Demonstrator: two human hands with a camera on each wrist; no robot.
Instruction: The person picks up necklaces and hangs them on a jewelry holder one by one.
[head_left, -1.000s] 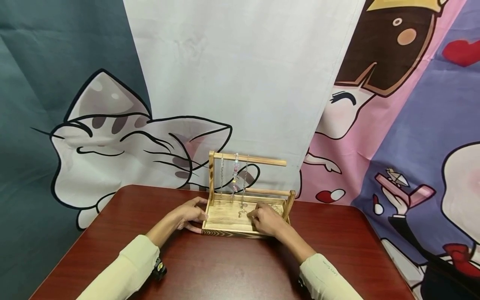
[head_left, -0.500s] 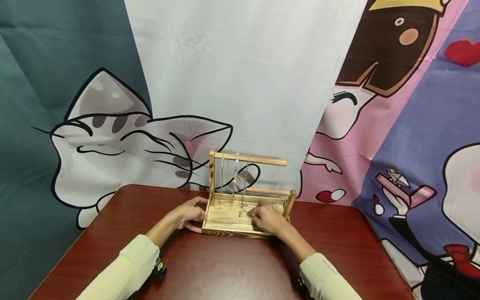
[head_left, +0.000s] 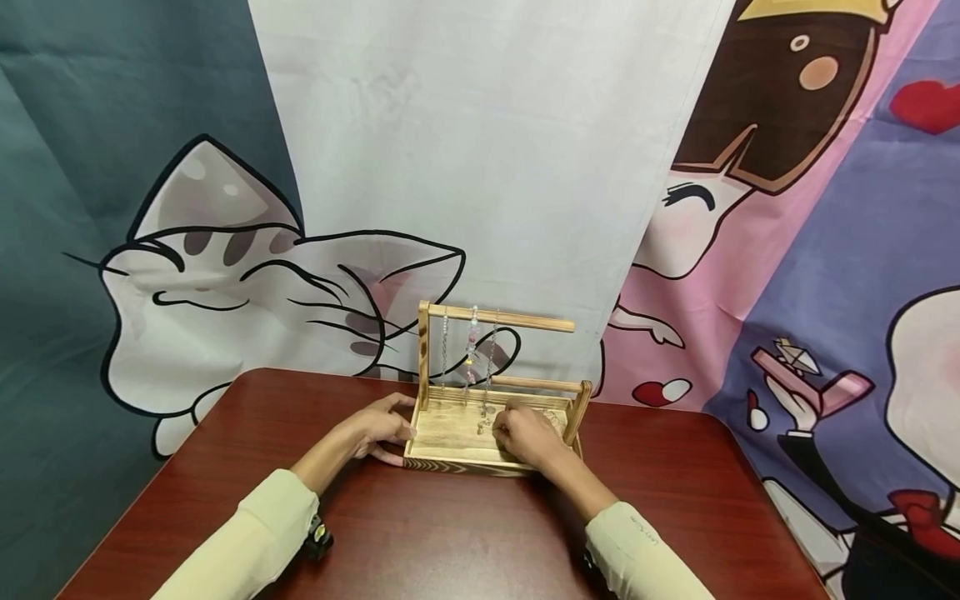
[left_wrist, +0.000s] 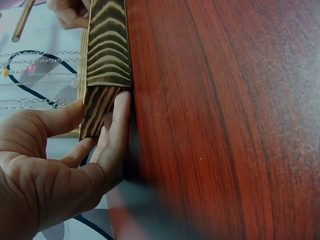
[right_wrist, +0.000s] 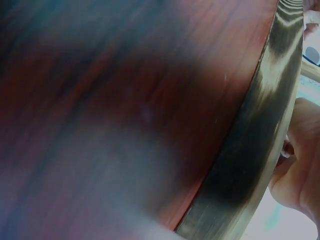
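Observation:
A wooden jewelry stand, a shallow tray with two raised bars, sits on the table. My left hand grips the tray's left end; in the left wrist view, its thumb is at the upper edge and its fingers lie along the dark-striped outer side. My right hand is down inside the tray's right half with fingers bent, beside a small pendant. Its fingertips are hidden, so I cannot tell whether they pinch anything. From the upper bar hang a silver chain necklace, a pink beaded strand and a chain reaching the pendant.
Something thin and looped lies in the tray's right end. The lower bar runs behind the right hand. A red-brown table lies beneath, and a cartoon-printed cloth hangs directly behind it.
My right hand has shifted slightly left within the tray, its fingers more bent, and the right sleeve has moved left with it. My left hand and the stand stay put.

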